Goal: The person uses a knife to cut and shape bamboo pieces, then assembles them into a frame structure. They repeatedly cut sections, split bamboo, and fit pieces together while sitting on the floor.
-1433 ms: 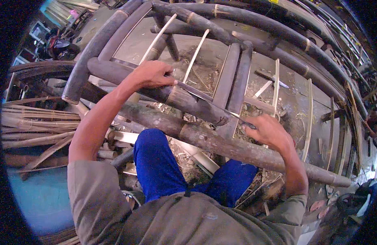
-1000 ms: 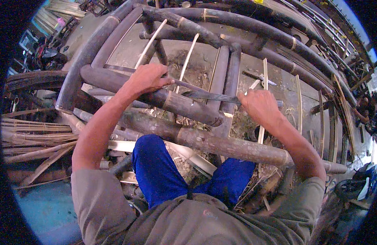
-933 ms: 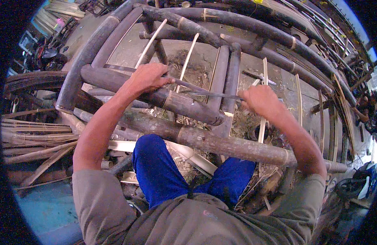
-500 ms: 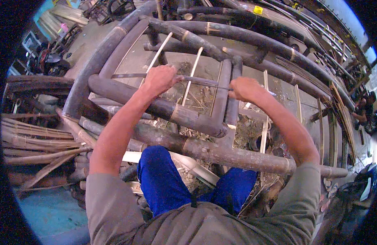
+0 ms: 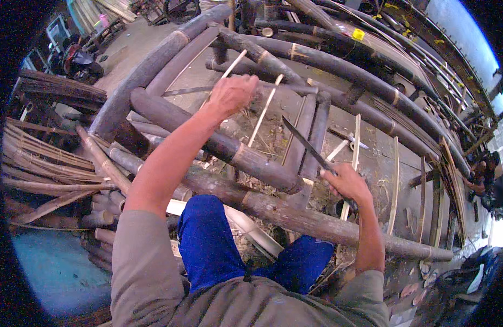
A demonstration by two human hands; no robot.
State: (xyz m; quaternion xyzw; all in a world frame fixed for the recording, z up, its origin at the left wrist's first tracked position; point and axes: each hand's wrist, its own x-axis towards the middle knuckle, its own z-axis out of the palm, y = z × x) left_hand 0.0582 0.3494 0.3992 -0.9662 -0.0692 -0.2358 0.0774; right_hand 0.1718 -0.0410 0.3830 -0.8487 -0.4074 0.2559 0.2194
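Observation:
My left hand (image 5: pixel 234 95) is closed around a dark bamboo strip (image 5: pixel 188 91), which runs crosswise above the bamboo frame (image 5: pixel 169 117). Its far right end lies near the frame's short upright poles. My right hand (image 5: pixel 345 182) grips a long knife (image 5: pixel 307 143) by its handle; the dark blade slants up to the left, apart from the strip, its tip over the frame's opening. Under the strip, a pale slat (image 5: pixel 266 110) and another pale slat (image 5: pixel 234 64) span that opening.
A thick bamboo pole (image 5: pixel 284 210) crosses in front of my knees. Bundled split bamboo (image 5: pixel 44 155) lies at left. More pale slats (image 5: pixel 394 185) stand at right. A yellow object (image 5: pixel 358 35) sits on far poles. A motorbike (image 5: pixel 80 62) and another person (image 5: pixel 484 171) are farther off.
My right hand has come down and nearer, and the knife has swung away from the strip. My left hand has risen slightly to the right, lifting the strip with it.

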